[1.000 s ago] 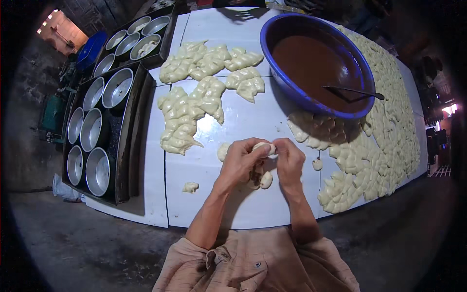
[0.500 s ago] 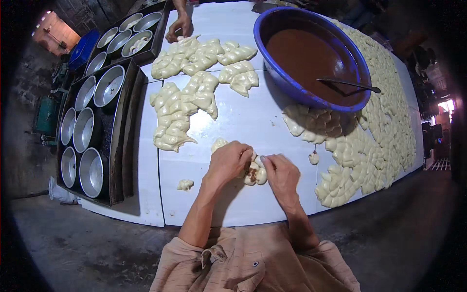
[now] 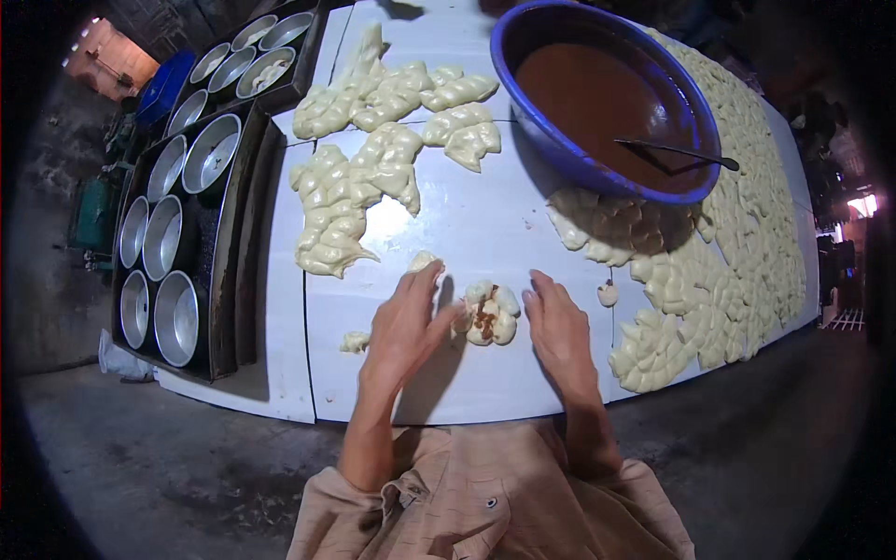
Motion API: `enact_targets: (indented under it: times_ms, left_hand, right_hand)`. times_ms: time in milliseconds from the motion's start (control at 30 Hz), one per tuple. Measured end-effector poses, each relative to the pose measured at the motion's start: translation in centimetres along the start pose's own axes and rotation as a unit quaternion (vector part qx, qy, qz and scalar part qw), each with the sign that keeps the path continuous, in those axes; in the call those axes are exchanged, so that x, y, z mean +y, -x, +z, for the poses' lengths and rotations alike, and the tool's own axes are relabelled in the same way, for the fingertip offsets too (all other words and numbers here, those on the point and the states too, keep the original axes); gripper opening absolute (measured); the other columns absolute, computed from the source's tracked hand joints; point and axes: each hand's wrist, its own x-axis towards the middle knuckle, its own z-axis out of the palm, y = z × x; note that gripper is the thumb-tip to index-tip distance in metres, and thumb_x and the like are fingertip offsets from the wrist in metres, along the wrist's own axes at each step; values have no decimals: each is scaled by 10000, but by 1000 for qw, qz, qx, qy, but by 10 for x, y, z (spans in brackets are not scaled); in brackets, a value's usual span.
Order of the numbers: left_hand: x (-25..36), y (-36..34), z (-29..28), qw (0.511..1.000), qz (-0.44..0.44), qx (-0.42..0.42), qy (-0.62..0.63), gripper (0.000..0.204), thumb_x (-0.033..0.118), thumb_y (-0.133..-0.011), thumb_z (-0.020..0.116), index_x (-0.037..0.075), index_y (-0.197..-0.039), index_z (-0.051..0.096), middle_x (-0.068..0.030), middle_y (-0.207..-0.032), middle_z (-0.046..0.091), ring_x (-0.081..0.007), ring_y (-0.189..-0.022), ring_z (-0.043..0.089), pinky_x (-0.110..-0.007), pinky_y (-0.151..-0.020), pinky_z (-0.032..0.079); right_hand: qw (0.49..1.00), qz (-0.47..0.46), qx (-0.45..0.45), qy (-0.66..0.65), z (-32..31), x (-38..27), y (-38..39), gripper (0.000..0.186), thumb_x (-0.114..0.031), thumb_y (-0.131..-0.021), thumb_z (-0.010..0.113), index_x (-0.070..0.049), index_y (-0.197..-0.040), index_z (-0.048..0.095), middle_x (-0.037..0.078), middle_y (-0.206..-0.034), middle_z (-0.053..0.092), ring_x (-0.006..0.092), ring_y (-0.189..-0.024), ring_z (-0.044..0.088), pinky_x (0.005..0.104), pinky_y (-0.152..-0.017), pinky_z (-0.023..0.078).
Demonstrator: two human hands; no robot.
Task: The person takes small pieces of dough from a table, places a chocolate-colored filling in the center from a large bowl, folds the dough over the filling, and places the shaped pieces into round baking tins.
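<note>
Left hand point(image 3: 403, 322) is open and looks empty: fingers stretched away from the body, thumb angled inward. Right hand point(image 3: 560, 331) is pretty much the mirror of that, fingers extended and nothing in its grip.

The filled dough bun point(image 3: 495, 313) sits right in the gap between them, on the white tabletop point(image 3: 448, 219). So it's to the right of the left hand and to the left of the right one, basically level with the fingers. The left's nearer, if only by the thumb, which reaches the bun's left edge; can't really tell if it's touching. The right fingertips are just beside it with a sliver of table showing. No real long axis on the thing, it's a roundish lobed clump, though the brown filling streaks down it toward the body.

Further out: a dough lump point(image 3: 426, 261) just past the left fingertips, a dough scrap point(image 3: 355, 343) to the left of that hand, and a small dough ball point(image 3: 608, 296) off to the right. Beyond those, a blue basin point(image 3: 507, 75) of brown stuff, and way left, round metal pans point(image 3: 177, 322) in a dark tray.
</note>
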Motion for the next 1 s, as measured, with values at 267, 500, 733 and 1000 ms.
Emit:
enact_targets:
  times_ms: [267,500,733,1000]
  left_hand:
    - [12,17,31,982,-119,-142,13,931,196,-699,832,51,-1468,328,-227,-1244,532,-425,-1084,598,-470,-894,506]
    - [-6,14,14,939,-110,-149,290,675,191,-755,748,4,-1344,477,-225,-1247,577,-344,-1167,579,-394,-999,452]
    - [-41,55,-127,974,-75,45,210,706,181,-736,781,6,-1358,496,-185,-1247,585,-279,-1138,606,-371,-972,484]
    - [-125,110,-334,976,-129,153,86,718,135,-708,802,20,-1358,519,-93,-1195,646,-165,-1012,639,-316,-880,519]
  right_hand:
    - [993,-61,-90,-54,20,-29,-8,435,-106,-939,467,-55,-1368,509,224,-1181,562,400,-1015,601,454,-904,482]
    - [919,58,-147,-362,33,-20,-13,331,-85,-897,445,28,-1156,618,144,-1075,643,220,-978,625,321,-867,481]
    - [885,-112,-308,-331,46,-167,-36,338,-84,-903,503,-7,-1222,584,66,-972,653,113,-836,597,257,-752,483]
    - [819,-361,-384,-226,146,-393,-57,413,-219,-915,550,-38,-1285,584,177,-1113,691,280,-946,691,364,-849,538]
